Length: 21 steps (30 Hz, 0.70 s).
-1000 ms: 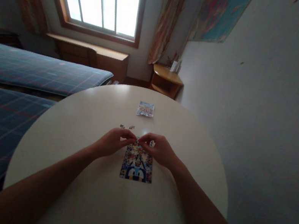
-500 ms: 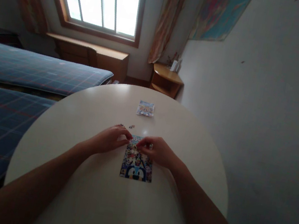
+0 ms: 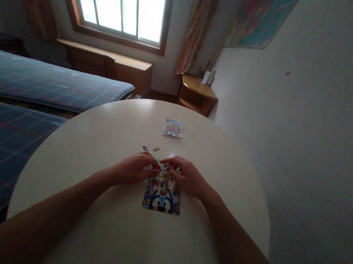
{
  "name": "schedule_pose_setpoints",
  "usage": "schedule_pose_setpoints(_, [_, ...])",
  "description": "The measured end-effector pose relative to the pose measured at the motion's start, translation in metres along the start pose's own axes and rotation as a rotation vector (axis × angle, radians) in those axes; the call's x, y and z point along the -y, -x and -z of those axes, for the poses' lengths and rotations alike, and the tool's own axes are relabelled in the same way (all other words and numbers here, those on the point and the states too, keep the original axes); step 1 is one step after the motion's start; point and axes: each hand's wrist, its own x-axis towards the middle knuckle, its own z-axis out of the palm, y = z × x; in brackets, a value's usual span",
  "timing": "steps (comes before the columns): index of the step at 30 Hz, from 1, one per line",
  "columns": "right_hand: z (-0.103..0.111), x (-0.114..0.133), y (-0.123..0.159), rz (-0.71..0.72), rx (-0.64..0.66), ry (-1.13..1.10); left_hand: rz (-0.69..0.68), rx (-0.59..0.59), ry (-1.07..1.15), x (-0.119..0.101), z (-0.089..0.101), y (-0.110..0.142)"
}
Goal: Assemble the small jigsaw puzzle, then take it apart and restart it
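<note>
A jigsaw puzzle (image 3: 161, 200) with a blue cartoon dog's face at its near end lies flat on the table. My left hand (image 3: 135, 169) rests at its upper left side, thumb and forefinger drawn together over the pieces; whatever is pinched there is too small to make out. Over the upper right part is my right hand (image 3: 187, 177), its forefinger stretched toward the far edge and apart from the thumb. Both hands cover some of the puzzle's far end. Just beyond my left hand lie a few loose puzzle pieces (image 3: 156, 149).
A small picture packet (image 3: 173, 128) lies farther back on the round white table (image 3: 95, 127). Mattresses with plaid covers (image 3: 49, 80) stand to the left, and a wall (image 3: 318, 143) rises at the right. A corner shelf (image 3: 199, 88) is behind the table.
My left hand has shifted slightly right over the puzzle, showing more of the loose pieces behind it. My right forefinger has stretched out toward the puzzle's far edge, away from the thumb.
</note>
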Motion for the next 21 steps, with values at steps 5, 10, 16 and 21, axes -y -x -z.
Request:
schedule_pose_setpoints(5, [-0.003,0.0018,-0.0003,-0.053,-0.042,-0.087,0.057,-0.056,0.033,-0.0032,-0.0068,-0.0013])
schedule_pose_setpoints(10, [-0.0017,-0.0011,-0.0003,-0.117,-0.036,-0.159,0.144,-0.075,0.045,-0.0021,-0.0074,-0.0032])
schedule_pose_setpoints(16, [-0.0026,-0.0055,0.0008,-0.112,-0.001,-0.195,0.136,-0.066,0.06,-0.0068,-0.0055,-0.0034])
schedule_pose_setpoints(21, [-0.0029,-0.0075,0.002,-0.082,0.034,-0.193,0.134,-0.037,0.033,-0.0057,-0.0059,-0.0023])
